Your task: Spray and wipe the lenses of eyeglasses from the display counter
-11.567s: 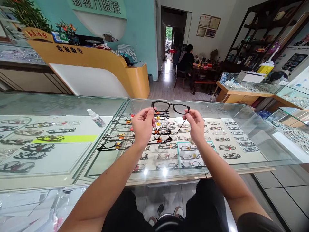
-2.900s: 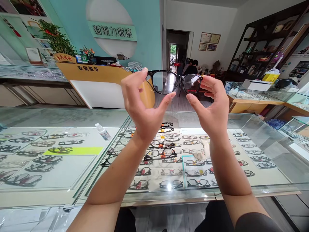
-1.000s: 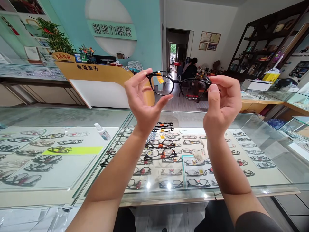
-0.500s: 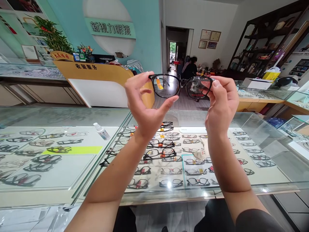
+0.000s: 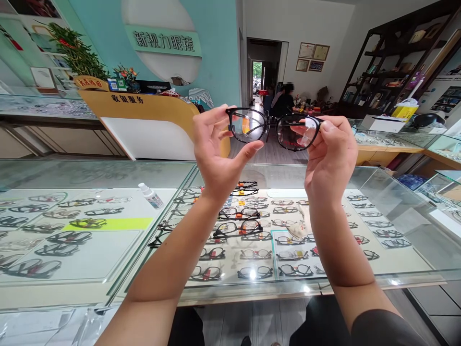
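Held up in front of me above the glass counter is a pair of black-rimmed eyeglasses [image 5: 284, 133], lenses upright. Red lettering shows on its right lens. My left hand [image 5: 216, 161] grips the left end by the frame's upper corner, its thumb stretched out beneath the left lens. At the opposite end, my right hand [image 5: 332, 156] pinches the hinge corner between thumb and fingers. Some fingers of both hands are partly hidden behind the frame. Below, several black eyeglasses [image 5: 238, 229] lie in a column on the counter.
The glass display counter [image 5: 252, 289] spans the space below my hands, with rows of eyeglasses inside. A white spray bottle [image 5: 150, 196] stands on its left part. Beyond is a yellow-and-white cashier desk [image 5: 151, 139]. A person [image 5: 285, 103] sits farther back near the doorway.
The eyeglasses have tilted, their left end rising slightly and their right end dropping. My left hand has shifted a little to the right. Both hands still hold the frame.
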`<action>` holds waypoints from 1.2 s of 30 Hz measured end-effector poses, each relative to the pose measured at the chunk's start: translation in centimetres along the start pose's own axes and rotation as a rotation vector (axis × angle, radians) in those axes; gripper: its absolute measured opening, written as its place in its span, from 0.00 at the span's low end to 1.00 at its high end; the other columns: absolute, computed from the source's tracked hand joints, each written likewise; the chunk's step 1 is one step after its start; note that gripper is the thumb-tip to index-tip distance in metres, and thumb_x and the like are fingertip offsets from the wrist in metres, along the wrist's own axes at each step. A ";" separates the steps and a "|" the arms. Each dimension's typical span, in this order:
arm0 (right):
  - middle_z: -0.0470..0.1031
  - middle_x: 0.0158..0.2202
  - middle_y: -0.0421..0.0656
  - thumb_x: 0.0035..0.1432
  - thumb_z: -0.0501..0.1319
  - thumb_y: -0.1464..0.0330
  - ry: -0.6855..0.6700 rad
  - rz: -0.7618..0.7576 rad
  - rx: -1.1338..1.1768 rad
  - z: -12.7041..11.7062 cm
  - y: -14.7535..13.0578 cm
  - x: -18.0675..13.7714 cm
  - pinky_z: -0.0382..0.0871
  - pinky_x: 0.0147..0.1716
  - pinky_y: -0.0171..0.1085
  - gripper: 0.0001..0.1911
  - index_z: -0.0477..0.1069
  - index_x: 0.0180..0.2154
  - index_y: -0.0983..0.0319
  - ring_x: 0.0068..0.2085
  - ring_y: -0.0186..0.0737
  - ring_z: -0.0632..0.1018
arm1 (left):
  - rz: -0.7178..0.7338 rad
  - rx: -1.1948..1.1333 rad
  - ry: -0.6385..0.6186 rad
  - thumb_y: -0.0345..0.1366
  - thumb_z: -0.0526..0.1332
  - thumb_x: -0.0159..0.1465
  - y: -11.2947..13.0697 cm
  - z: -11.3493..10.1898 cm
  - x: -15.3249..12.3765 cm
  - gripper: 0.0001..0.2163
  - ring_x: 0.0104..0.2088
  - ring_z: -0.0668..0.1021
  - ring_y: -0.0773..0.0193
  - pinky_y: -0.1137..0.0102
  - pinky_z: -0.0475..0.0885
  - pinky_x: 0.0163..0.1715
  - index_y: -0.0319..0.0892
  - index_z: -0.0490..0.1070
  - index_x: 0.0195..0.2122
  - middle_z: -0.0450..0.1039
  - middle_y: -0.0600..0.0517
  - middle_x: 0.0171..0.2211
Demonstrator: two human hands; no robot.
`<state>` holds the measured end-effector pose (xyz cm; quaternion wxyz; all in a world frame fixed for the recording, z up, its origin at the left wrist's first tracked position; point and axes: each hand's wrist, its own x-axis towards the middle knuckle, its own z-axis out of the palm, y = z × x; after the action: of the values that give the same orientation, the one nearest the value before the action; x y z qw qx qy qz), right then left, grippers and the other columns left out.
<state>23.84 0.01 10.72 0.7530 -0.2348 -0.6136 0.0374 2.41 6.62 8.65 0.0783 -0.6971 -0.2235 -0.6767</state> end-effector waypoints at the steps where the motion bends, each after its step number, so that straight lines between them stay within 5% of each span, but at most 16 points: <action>1: 0.80 0.45 0.44 0.80 0.58 0.50 0.021 0.020 0.016 0.1 -0.2 0.0 0.84 0.48 0.49 0.15 0.75 0.51 0.52 0.49 0.49 0.88 | -0.001 -0.010 -0.003 0.73 0.72 0.61 0.0 0.1 0.0 0.52 0.71 0.80 0.40 0.47 0.85 0.57 0.71 0.47 0.80 0.71 0.43 0.73; 8: 0.82 0.43 0.44 0.79 0.57 0.49 0.003 0.069 0.081 0.0 0.6 0.0 0.85 0.45 0.50 0.15 0.74 0.50 0.50 0.52 0.53 0.90 | -0.001 -0.028 -0.020 0.71 0.69 0.67 0.2 0.5 -0.3 0.47 0.70 0.81 0.40 0.46 0.84 0.60 0.69 0.50 0.80 0.73 0.44 0.71; 14: 0.82 0.53 0.46 0.79 0.57 0.50 -0.109 0.047 -0.019 -1.1 0.2 1.1 0.84 0.54 0.52 0.17 0.77 0.53 0.51 0.56 0.50 0.87 | 0.041 -0.026 0.029 0.73 0.72 0.62 0.3 -1.5 1.1 0.45 0.66 0.84 0.40 0.43 0.83 0.63 0.65 0.62 0.76 0.76 0.45 0.68; 20: 0.83 0.54 0.46 0.74 0.68 0.54 -0.317 -0.033 -0.203 -1.5 -2.4 1.5 0.78 0.63 0.55 0.11 0.83 0.50 0.51 0.60 0.51 0.82 | 0.095 0.033 -0.135 0.74 0.76 0.54 2.0 -4.0 2.7 0.44 0.69 0.80 0.37 0.41 0.78 0.71 0.58 0.75 0.67 0.81 0.44 0.65; 27: 0.85 0.52 0.45 0.76 0.68 0.58 -0.415 -0.040 -0.233 -1.5 -3.8 1.5 0.75 0.63 0.54 0.09 0.84 0.44 0.53 0.56 0.50 0.83 | 0.184 0.041 -0.175 0.71 0.75 0.60 3.7 -4.6 2.8 0.40 0.69 0.81 0.41 0.46 0.77 0.72 0.55 0.75 0.67 0.82 0.44 0.64; 36: 0.84 0.54 0.47 0.79 0.65 0.58 -0.511 0.017 -0.159 -1.9 -4.1 1.4 0.74 0.64 0.52 0.11 0.81 0.43 0.55 0.58 0.50 0.82 | 0.154 -0.098 -0.179 0.64 0.78 0.63 4.7 -4.5 2.2 0.38 0.63 0.85 0.45 0.50 0.85 0.63 0.56 0.74 0.70 0.82 0.45 0.63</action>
<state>25.00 -3.71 13.42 0.5526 -0.2813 -0.7827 0.0533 0.28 1.02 12.05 0.0754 -0.7729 -0.1422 -0.6138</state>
